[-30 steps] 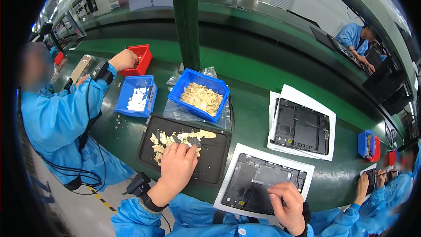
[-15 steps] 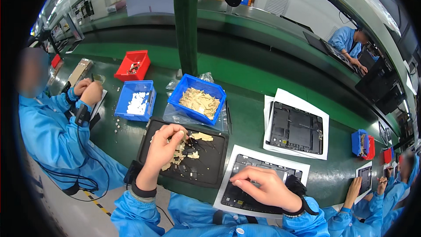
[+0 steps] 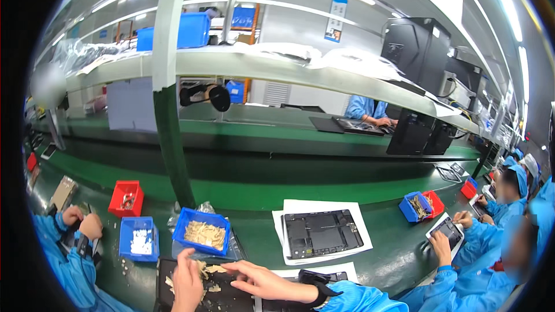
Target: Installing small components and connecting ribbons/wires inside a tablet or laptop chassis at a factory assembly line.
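My left hand (image 3: 187,283) is over the near-left part of a dark shallow tray (image 3: 167,268), its fingers pointing up and apart. Beside its fingertips are beige, tape-like pieces (image 3: 215,268); I see none clearly gripped. From the right, my right hand (image 3: 263,282) reaches across the tray. Its fingers stretch toward the left hand, thumb apart from them, and hold nothing visible. More beige scraps lie on the tray between the hands. Partly hidden behind my right forearm is a dark tablet-like device (image 3: 338,277) on a white sheet.
Behind the tray stands a blue bin (image 3: 182,234) of beige pieces. To its left are a blue bin (image 3: 124,248) with white bits and a red bin (image 3: 110,203). Another opened device (image 3: 321,232) lies at centre right. A green post (image 3: 171,150) rises behind. Co-workers sit on both sides.
The view has tilted up and turned right. My right hand has left its place over the device and moved left to the tray, near my left hand. My left hand's pinch has loosened.
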`<act>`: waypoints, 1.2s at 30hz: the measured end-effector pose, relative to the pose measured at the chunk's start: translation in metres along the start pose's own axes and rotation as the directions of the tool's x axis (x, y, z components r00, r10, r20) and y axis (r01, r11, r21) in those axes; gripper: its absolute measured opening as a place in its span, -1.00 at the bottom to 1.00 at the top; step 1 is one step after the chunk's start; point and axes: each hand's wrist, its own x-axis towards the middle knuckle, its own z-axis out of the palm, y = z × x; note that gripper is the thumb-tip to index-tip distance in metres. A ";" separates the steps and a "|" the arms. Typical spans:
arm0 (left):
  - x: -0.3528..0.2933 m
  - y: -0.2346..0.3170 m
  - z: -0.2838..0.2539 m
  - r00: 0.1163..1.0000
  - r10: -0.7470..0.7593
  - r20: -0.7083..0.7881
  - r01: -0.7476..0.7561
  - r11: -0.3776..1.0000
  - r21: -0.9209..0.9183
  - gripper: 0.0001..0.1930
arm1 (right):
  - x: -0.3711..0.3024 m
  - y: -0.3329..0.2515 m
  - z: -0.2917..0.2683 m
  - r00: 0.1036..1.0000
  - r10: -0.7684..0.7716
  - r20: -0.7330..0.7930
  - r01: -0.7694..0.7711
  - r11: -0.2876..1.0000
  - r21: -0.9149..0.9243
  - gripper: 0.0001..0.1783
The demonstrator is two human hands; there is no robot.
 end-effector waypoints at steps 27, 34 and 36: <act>-0.010 0.008 -0.021 0.721 -0.166 0.673 0.623 0.582 -0.523 -0.80 | 0.022 -0.003 0.005 0.920 0.235 0.315 -0.382 0.723 0.576 -0.80; -0.015 0.029 -0.026 0.787 -0.219 0.577 0.416 0.879 -0.233 -0.84 | 0.011 -0.007 0.003 0.942 0.279 0.185 -0.304 0.945 0.120 -0.86; -0.017 0.028 -0.019 0.910 -0.044 0.413 0.132 0.974 -0.186 -0.90 | 0.008 -0.005 0.008 0.995 0.084 0.046 -0.080 0.993 -0.083 -0.86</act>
